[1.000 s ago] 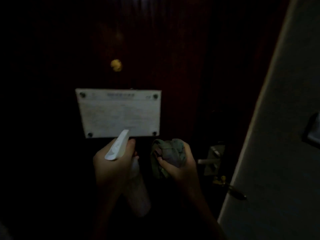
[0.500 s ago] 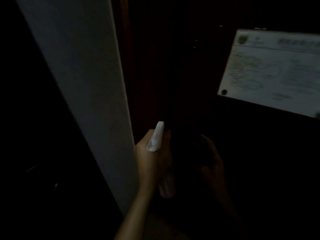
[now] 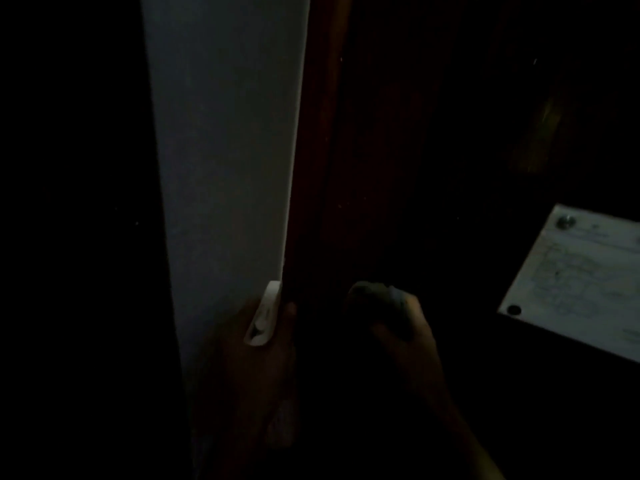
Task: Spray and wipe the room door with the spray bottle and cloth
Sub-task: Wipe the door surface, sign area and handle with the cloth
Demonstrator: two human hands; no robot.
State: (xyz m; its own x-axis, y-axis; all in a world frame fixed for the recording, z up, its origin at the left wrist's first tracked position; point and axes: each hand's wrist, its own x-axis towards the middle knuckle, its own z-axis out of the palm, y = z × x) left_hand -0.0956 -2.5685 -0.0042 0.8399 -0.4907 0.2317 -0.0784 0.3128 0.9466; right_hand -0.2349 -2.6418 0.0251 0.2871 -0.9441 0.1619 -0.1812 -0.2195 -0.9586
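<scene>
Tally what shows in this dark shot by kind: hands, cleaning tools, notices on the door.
Hands: 2, left hand and right hand
Cleaning tools: 2, spray bottle and cloth
Notices: 1, white notice
Total: 5

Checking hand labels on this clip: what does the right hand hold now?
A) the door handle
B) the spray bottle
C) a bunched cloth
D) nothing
C: the right hand grips a bunched cloth in front of the dark door, while the spray bottle is in the left hand.
</scene>
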